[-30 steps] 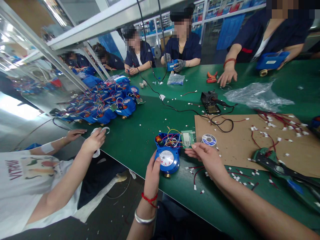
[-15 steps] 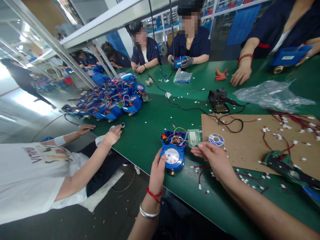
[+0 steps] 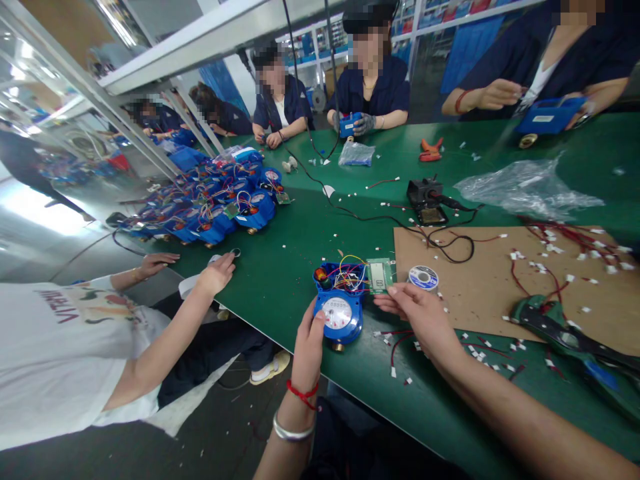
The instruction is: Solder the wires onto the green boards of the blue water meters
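Observation:
A blue water meter (image 3: 344, 315) with a round white dial lies on the green table in front of me. My left hand (image 3: 309, 333) grips its left side, thumb on the rim of the dial. Coloured wires run from the meter's open upper housing to a green circuit board (image 3: 379, 276) with a small display. Between thumb and fingers, my right hand (image 3: 415, 310) pinches the lower edge of this board, just right of the meter. A solder reel (image 3: 423, 278) lies close behind my right hand.
Wired blue meters (image 3: 210, 207) are heaped at the left, near a co-worker's hand (image 3: 218, 273). A soldering iron stand (image 3: 428, 201), cardboard sheet (image 3: 480, 307), wire strippers (image 3: 565, 333) and plastic bag (image 3: 525, 187) occupy the right. Loose red leads (image 3: 395, 350) lie near my right arm.
My view has shifted slightly; both hands keep their hold on the meter and board. The co-worker at the far right has lifted a hand from the table to their blue meter.

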Demonstrator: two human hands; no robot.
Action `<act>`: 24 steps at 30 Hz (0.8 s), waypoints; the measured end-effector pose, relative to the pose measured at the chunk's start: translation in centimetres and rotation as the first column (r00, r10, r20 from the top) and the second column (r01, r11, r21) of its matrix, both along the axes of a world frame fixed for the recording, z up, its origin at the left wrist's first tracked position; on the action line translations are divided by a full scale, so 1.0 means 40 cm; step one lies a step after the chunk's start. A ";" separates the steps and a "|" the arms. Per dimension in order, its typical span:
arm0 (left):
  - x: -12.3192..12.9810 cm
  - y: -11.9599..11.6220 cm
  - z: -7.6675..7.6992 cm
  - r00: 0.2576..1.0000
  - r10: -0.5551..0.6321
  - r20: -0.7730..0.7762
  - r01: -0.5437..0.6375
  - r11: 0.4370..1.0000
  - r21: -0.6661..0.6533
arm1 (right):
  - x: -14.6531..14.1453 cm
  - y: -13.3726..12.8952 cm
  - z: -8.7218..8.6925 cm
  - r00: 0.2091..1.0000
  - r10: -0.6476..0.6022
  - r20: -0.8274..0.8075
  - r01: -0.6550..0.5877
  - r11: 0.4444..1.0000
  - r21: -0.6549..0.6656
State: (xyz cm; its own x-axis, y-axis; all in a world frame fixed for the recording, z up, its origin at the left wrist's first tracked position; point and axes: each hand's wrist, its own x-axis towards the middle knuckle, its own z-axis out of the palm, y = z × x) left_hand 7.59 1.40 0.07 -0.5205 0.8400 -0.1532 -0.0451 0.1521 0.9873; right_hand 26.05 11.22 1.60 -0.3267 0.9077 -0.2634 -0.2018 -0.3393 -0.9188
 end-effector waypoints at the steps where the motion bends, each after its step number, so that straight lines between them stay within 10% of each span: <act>1: 0.001 0.000 0.001 1.000 0.001 -0.001 -0.001 1.000 -0.002 | 0.000 -0.001 0.001 1.000 -0.001 0.000 0.001 1.000 -0.001; 24: -0.003 -0.001 -0.012 1.000 -0.022 -0.012 0.022 1.000 0.015 | -0.001 0.001 -0.004 1.000 0.000 -0.024 0.000 1.000 -0.004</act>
